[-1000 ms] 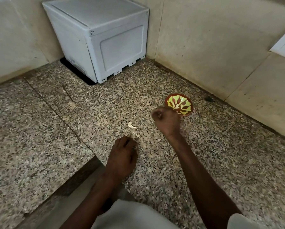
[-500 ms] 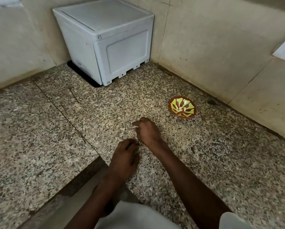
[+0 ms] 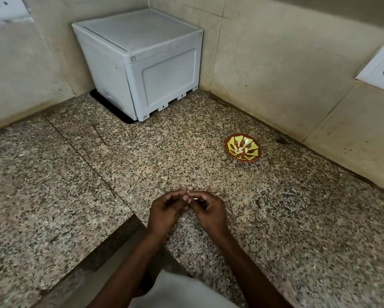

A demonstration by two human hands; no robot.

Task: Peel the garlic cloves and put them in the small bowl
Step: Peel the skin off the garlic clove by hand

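Observation:
My left hand [image 3: 167,210] and my right hand [image 3: 208,211] meet fingertip to fingertip low over the speckled granite counter [image 3: 75,196]. Between their fingertips they pinch a small pale garlic clove [image 3: 194,198], mostly hidden by the fingers. The small bowl [image 3: 242,150], red-brown with a yellow-green pattern, sits to the upper right near the wall, well apart from my hands. A small pale piece [image 3: 240,149] lies at its centre.
A grey plastic box [image 3: 142,63] stands in the back corner against the tiled walls. A white wall socket [image 3: 380,70] is at the far right. The counter's inner edge drops away at the lower left, near my left forearm.
My right hand came back from the bowl, took the pale clove off the counter, and joined my left hand, which lifted off the counter. Both now pinch the clove.

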